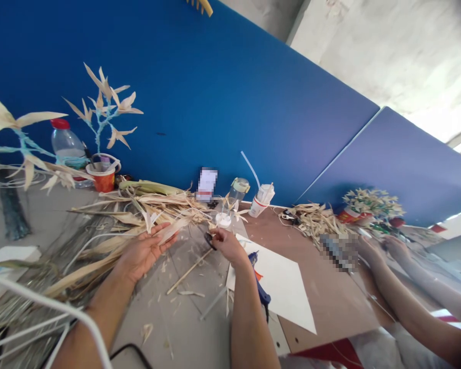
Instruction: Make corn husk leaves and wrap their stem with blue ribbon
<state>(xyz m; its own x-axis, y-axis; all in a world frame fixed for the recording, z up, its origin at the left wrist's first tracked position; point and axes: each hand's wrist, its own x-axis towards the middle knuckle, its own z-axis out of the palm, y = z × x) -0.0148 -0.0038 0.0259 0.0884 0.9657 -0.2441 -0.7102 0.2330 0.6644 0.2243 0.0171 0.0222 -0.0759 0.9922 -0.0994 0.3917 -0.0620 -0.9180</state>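
A pale strip of dried corn husk (175, 229) lies across the fingers of my left hand (144, 253), which is turned palm up with the thumb against the strip. A small flower-like husk piece (149, 220) stands just behind those fingers. To the right, my right hand (226, 245) is closed in a pinch by a small dark object (209, 240); its kind is hard to make out. Below that hand a thin stick (188, 271) lies on the grey table (192, 328). A blue glue gun (262, 292) is partly hidden behind my right forearm.
Dried husks (111, 246) and thin wires are heaped at left. Behind stand a red cup (103, 179) with a husk-flower branch, a bottle (67, 141), a phone (206, 184) and a white cup (259, 205). White paper (284, 282) lies at right, near another person's hands (372, 251).
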